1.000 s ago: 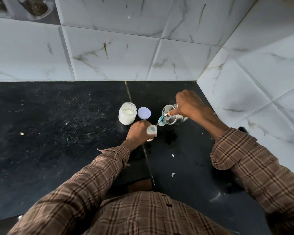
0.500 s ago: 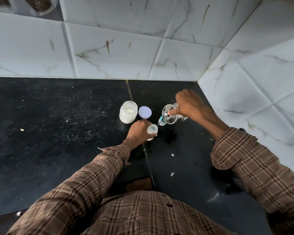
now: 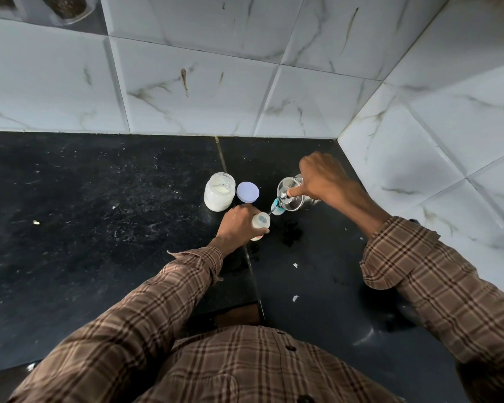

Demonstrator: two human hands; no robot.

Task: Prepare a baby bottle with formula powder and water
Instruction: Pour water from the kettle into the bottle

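Observation:
My left hand [image 3: 235,225] grips a small translucent baby bottle [image 3: 261,222] standing open on the black counter [image 3: 99,213]. In my right hand [image 3: 320,178] a steel kettle [image 3: 291,196] is tilted toward the bottle, thumb pressed on its lid knob. A thin stream of water runs from the spout into the bottle's mouth. A teal object [image 3: 277,206] shows just under the spout; what it is I cannot tell. Left of the bottle stands an open glass jar of white formula powder [image 3: 219,191], with its pale lavender lid [image 3: 247,192] lying flat beside it.
White marble-pattern tiled walls [image 3: 186,82] meet in a corner at the back right, close behind the kettle. Small white scraps [image 3: 295,298] and dark wet marks lie on the counter near me. Jars on a shelf [image 3: 67,5] show at the top left.
Both hands, bottle and kettle hold nearly the same pose while water keeps pouring. Only the view has shifted slightly.

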